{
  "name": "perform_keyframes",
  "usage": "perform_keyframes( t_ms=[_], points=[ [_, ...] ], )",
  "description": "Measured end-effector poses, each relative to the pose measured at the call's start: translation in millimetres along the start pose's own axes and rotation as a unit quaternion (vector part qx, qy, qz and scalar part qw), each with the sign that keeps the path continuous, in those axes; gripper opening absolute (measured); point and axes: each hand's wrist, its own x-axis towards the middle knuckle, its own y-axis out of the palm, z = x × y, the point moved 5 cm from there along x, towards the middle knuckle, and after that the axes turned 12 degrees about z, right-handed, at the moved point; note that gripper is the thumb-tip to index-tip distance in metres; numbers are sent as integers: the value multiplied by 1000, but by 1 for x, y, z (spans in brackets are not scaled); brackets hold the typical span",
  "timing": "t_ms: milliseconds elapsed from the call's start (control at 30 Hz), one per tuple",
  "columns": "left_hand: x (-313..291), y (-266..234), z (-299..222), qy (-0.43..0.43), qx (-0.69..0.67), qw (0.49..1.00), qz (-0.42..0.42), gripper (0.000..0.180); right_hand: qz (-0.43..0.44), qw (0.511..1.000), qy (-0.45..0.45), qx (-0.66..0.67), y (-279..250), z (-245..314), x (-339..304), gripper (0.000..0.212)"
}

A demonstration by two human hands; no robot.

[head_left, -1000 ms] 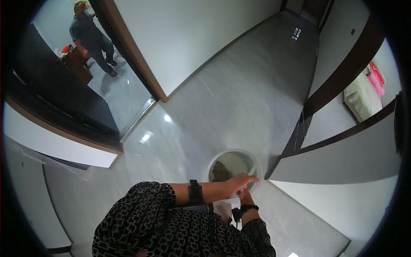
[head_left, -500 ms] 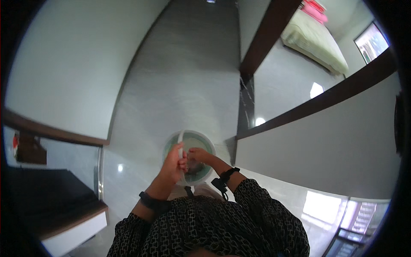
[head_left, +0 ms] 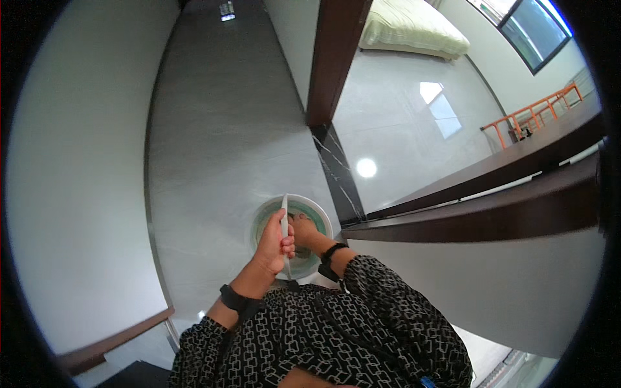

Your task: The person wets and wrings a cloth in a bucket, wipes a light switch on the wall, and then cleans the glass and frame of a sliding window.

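My left hand (head_left: 272, 246) is closed round the raised white handle (head_left: 284, 205) of a round bucket (head_left: 316, 205) with a pale rim and a greenish inside. The bucket is in front of my body, above the grey floor. My right hand (head_left: 305, 231) reaches over its right side, down inside the rim, with the fingers curled. Its fingertips are partly hidden behind the handle, and what they hold, if anything, cannot be made out. Below that hand a brownish, blurred thing (head_left: 302, 253) lies in the bucket; its kind is unclear.
A dark stone doorsill (head_left: 339, 174) and brown door frame (head_left: 333, 71) stand close to the bucket's right. Through the doorway are a bed (head_left: 414, 26) and an orange metal frame (head_left: 537, 113). A white wall (head_left: 84, 168) runs along the left; grey tiled floor (head_left: 220, 129) stretches ahead.
My view has shifted along the corridor, so the doorway is nearer and the bucket has come with me. My left hand keeps its hold; my right hand has moved slightly within the bucket.
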Motion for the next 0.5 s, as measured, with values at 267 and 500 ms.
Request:
perform_keyframes(
  t_ms=[267, 500],
  points=[
    [-3, 11, -14, 28, 2, 999, 15, 56, 201, 978, 5, -50, 18, -31, 17, 31],
    [-6, -2, -12, 60, -40, 997, 4, 53, 133, 670, -84, 726, -20, -10, -19, 33]
  ],
)
